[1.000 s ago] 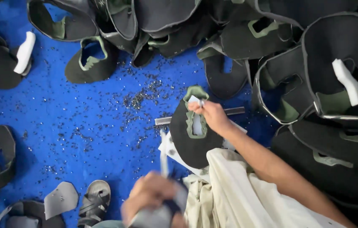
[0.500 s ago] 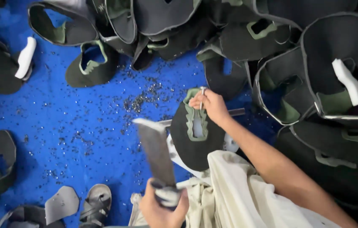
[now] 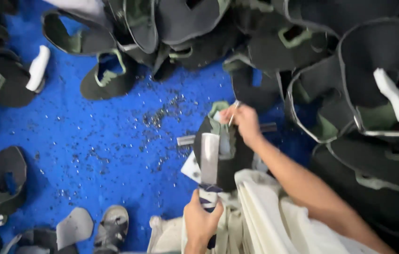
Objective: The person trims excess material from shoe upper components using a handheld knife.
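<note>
Swinging over from the left, the flat blade now overlies the shoe upper.

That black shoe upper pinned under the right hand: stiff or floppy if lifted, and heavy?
The black shoe upper is probably floppy: similar pieces in the pile curl and sag over one another. It looks thin and sheet-like, so likely light for its size. The right hand pins its top edge while the left hand holds a flat blade over it, suggesting it shifts easily.
</note>
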